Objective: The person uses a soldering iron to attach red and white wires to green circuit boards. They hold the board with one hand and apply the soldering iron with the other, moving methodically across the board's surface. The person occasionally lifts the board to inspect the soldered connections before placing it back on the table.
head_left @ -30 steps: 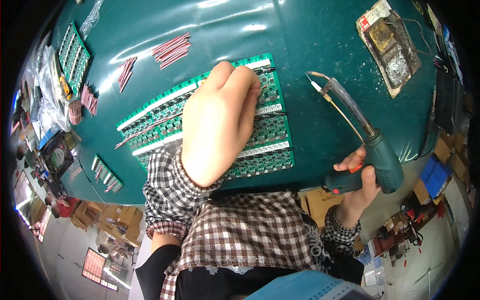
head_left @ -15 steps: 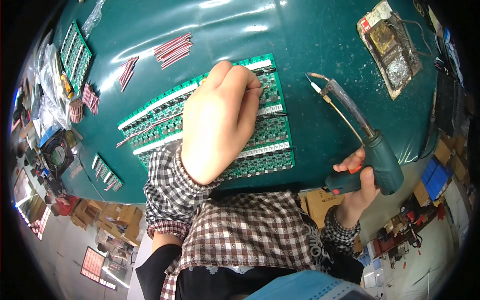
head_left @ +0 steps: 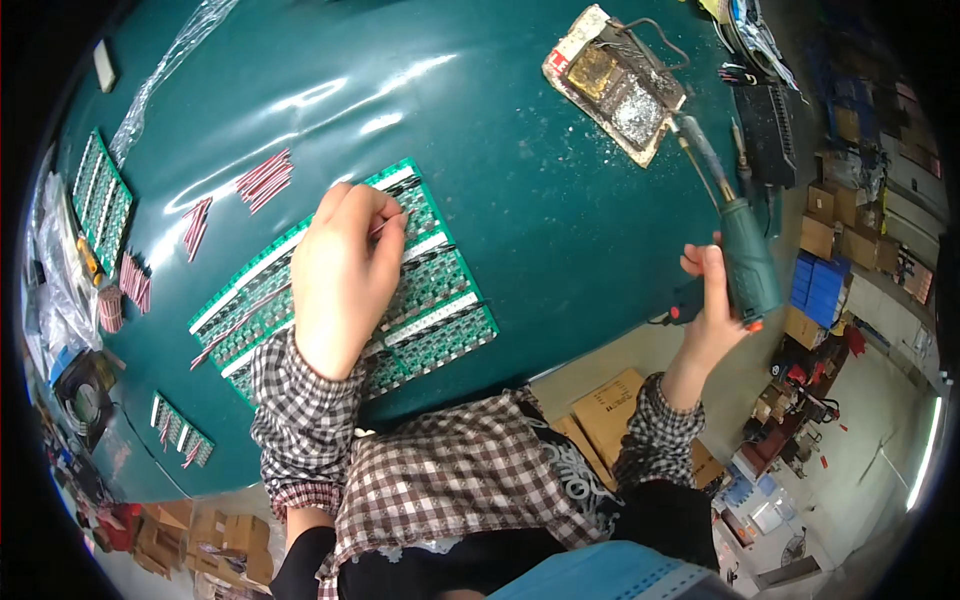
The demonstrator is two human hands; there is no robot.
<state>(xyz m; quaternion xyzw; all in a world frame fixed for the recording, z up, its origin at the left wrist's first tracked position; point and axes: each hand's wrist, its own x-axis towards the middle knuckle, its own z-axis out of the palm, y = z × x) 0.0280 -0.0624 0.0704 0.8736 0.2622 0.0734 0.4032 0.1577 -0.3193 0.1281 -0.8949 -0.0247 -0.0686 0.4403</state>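
My left hand rests on a green circuit board panel lying on the dark green table, its fingertips pinched on a thin wire at the panel's upper part. My right hand holds a green soldering iron by its handle, off the table's right edge. The iron's tip points up toward a soldering stand with a dirty sponge tray.
Bundles of red wires lie left of the panel, more further left. Other green boards sit at the far left and one at the near-left edge. A dark box stands at the right. Cardboard boxes lie on the floor below.
My right hand has swung the soldering iron away from the panel, to the right and up toward the stand. My left hand stays on the board.
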